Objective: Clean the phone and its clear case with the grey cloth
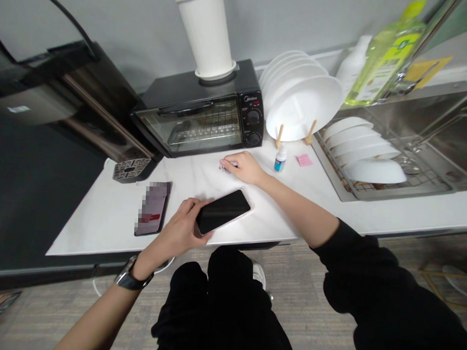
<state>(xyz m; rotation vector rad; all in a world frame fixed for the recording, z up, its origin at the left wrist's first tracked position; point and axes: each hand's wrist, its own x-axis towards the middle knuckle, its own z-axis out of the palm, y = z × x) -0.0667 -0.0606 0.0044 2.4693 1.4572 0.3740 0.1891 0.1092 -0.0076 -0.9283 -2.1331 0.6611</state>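
Note:
With thumb and fingers at its two long edges, my left hand (pixel 186 222) grips the near-left end of a smartphone (pixel 224 211). Its dark screen faces up, and a clear case shows round the rim. Beyond it, my right hand (pixel 243 167) rests closed on the counter in front of the oven. Something small and whitish peeks out at its fingertips, mostly hidden. A second phone (pixel 153 210) lies to the left of my left hand, its screen partly blurred out. Right of my right hand stand a small white bottle with a blue label (pixel 280 160) and a pink sticky note (pixel 304 160).
A black toaster oven (pixel 205 115) carries a white pot (pixel 208 33) of sticks. White plates (pixel 301 103) stand in a wooden rack beside it. At right, bowls (pixel 372 154) sit over the sink (pixel 441 151). A dark machine (pixel 101 114) occupies the left of the counter (pixel 97 216).

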